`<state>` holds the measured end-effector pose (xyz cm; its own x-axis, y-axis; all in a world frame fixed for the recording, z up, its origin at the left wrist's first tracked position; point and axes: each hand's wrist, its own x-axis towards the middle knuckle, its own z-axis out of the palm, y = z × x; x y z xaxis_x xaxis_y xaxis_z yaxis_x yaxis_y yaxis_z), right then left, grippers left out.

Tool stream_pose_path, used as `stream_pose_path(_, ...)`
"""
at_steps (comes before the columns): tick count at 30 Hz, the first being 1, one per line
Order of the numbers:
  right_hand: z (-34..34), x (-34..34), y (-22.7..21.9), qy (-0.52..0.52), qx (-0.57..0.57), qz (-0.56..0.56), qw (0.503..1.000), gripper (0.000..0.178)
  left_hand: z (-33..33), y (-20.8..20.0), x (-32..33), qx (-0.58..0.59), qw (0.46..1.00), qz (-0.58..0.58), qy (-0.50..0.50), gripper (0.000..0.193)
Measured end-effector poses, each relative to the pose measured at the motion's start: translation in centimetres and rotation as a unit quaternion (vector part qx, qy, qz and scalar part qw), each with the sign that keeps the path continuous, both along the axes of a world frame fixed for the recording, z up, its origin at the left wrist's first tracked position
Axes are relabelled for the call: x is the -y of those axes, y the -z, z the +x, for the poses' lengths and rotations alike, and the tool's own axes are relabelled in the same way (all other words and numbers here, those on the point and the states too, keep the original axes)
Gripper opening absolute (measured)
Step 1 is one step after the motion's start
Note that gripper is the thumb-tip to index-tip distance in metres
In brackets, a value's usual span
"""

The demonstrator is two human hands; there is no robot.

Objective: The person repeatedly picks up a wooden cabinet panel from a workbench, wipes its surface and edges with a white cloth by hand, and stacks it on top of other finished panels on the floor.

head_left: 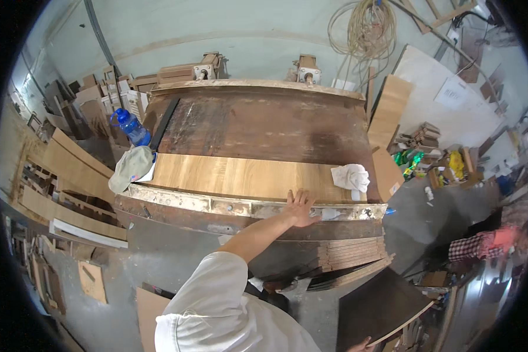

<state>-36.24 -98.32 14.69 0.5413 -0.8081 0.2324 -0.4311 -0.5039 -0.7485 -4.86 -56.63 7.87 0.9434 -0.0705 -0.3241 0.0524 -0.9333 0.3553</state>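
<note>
Forward, left hand (301, 209) (palm down)

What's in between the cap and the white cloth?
In the head view, a long light-wood board stretches between the cap and the white cloth, which sits on it. Something white pokes out beside the cap.

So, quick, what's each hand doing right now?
Left hand: open, spread over the front edge of the wood-grain board, holding nothing.
Right hand: closed, holding the dark panel by its edge, partly out of frame.
</note>
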Motion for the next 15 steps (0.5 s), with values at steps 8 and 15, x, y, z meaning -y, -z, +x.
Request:
stream_pose_path(8, -4.3, -5.5, -12.0, -0.072, 0.113, -0.280, 0.951, 0.031, -7.0, -1.2, -0.5, 0.113, 0.972, -0.205, -0.009, 0.081)
stream_pose_path(15, 0.6, -12.3, -15.3, -0.033, 0.323, -0.045, 0.945, 0.034, -4.7, -1.1, -8.1, -0.038, 0.681, -0.705, -0.195, 0.086)
